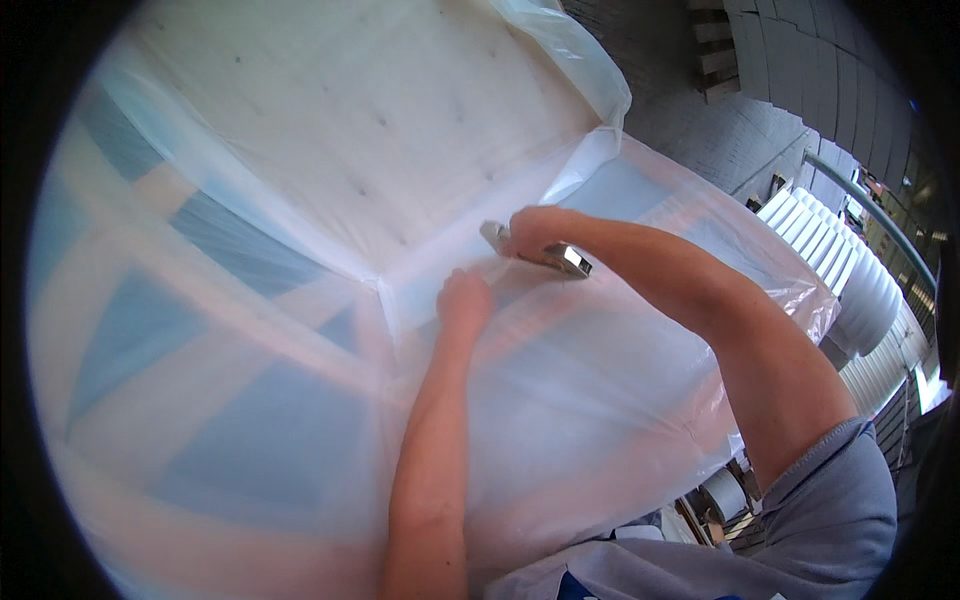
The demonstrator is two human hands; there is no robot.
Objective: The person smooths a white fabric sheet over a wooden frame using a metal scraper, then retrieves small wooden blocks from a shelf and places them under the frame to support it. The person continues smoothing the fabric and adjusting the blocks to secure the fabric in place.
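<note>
A large white mattress [330, 110] lies inside a clear plastic bag [600, 400] that covers most of the view, with blue and white patterned sides showing through the film. My left hand [463, 300] presses down on the plastic near a corner seam, fingers curled on the film. Just beyond it, my right hand [530, 232] grips a small metal tool [565, 259], shiny and boxy, held against the plastic edge. The two hands are a few centimetres apart.
A loose flap of plastic [580, 60] sticks up at the top. To the right stand stacks of white ribbed panels [850, 270], a grey rail [880, 220] and a grey paved floor [700, 120]. Small items lie on the floor at lower right.
</note>
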